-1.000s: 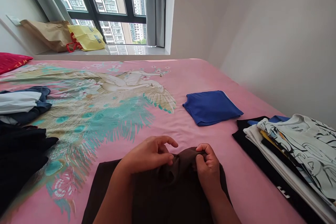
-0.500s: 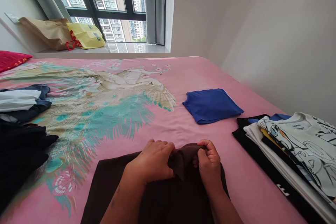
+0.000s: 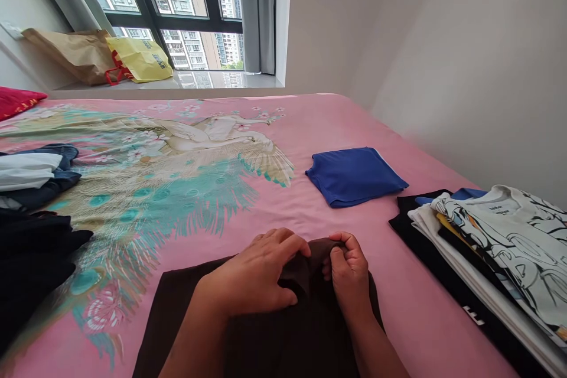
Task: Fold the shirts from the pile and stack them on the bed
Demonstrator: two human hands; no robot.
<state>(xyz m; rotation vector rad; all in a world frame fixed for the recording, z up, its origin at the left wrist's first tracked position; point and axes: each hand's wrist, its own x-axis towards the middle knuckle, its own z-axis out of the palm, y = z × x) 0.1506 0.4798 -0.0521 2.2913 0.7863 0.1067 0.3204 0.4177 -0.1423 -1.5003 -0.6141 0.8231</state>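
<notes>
A dark brown garment (image 3: pixel 190 289) lies spread on the bed in front of me, its near part running out of the picture. My right hand (image 3: pixel 349 271) pinches the garment's top edge between thumb and fingers, where the cloth is bunched up. Beside it, my left hand (image 3: pixel 254 274) rests on the same cloth, thumb and index finger apart around a raised fold. Which kind of garment it is I cannot tell. Beyond my hands, a folded blue garment (image 3: pixel 357 176) lies by itself on the pink bedsheet (image 3: pixel 274 212).
On the right is a stack of folded shirts, topped by a white printed T-shirt (image 3: pixel 509 236). Dark clothes (image 3: pixel 35 254) and a white piece (image 3: pixel 29 170) lie at the left. A brown paper bag (image 3: pixel 75 56) and a yellow bag (image 3: pixel 142 60) stand on the windowsill.
My left thumb and index finger have spread wider at the fold. My right hand keeps its pinch. The whole view has shifted slightly.
</notes>
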